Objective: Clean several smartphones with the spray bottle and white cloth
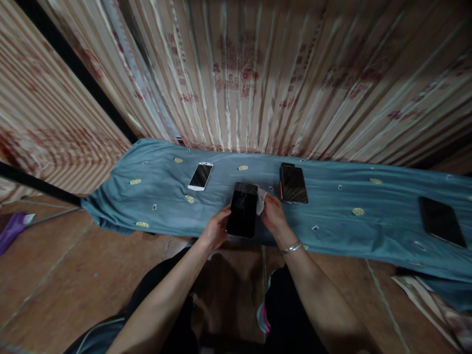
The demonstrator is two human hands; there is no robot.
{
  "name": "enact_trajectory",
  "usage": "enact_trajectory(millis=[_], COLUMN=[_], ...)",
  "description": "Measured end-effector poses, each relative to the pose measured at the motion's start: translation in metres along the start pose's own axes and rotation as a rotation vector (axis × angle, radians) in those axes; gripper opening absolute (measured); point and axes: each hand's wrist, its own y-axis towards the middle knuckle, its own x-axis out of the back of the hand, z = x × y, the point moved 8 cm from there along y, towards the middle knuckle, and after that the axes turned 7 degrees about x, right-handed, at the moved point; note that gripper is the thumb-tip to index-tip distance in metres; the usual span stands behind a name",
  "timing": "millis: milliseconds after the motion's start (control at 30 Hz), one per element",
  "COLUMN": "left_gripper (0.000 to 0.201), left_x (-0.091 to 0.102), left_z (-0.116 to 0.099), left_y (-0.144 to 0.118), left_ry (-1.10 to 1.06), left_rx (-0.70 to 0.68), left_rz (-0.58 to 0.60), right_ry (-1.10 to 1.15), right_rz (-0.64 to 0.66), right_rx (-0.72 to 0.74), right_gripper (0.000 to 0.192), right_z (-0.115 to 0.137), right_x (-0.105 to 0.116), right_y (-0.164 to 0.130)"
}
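Observation:
A black phone (242, 211) with a dark screen is held up over the front part of the cloth-covered bench. My left hand (217, 227) grips its left edge, fingers closed around the side and partly hidden behind it. At the phone's upper right edge, my right hand (272, 212) pinches a small white cloth or tissue (261, 199) against it. A silver bracelet (292, 248) circles my right wrist. Beyond the phone to the left lies a white phone (201, 176) with a dark screen. To the right of my right hand, a dark phone (294, 184) rests on or against another dark item.
A teal patterned cloth (221, 164) covers the long narrow bench. Another black device (441, 221) lies toward its right end. Pleated curtains (236, 73) hang behind it. Dark poles (81, 69) stand at the left, and a purple object (13, 231) is on the tiled floor (66, 275).

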Motion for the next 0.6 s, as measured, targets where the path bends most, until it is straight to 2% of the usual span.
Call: enact_trajectory(millis=[100,233,300,467,600], left_gripper=[0.040,0.058,0.067,0.097,0.110], left_x=[-0.003,0.000,0.001,0.007,-0.002], left_z=[-0.002,-0.002,-0.008,-0.026,-0.024], left_y=[0.003,0.008,0.011,0.009,0.006], left_ry=[0.098,0.250,0.343,0.817,1.079], left_rx=[-0.056,-0.123,-0.227,-0.562,-0.672], left_rz=[0.044,0.011,-0.013,-0.223,-0.269], right_ry=[0.056,0.066,0.055,0.038,-0.010], right_rz=[-0.039,-0.063,-0.063,-0.077,-0.074], right_rx=[-0.018,0.003,0.030,0.056,0.088], right_gripper=[0.024,0.024,0.023,0.028,0.030], right_z=[0.000,0.002,0.004,0.005,0.009], right_x=[0.003,0.002,0.001,-0.003,-0.004], right_y=[0.001,0.001,0.000,0.000,-0.001])
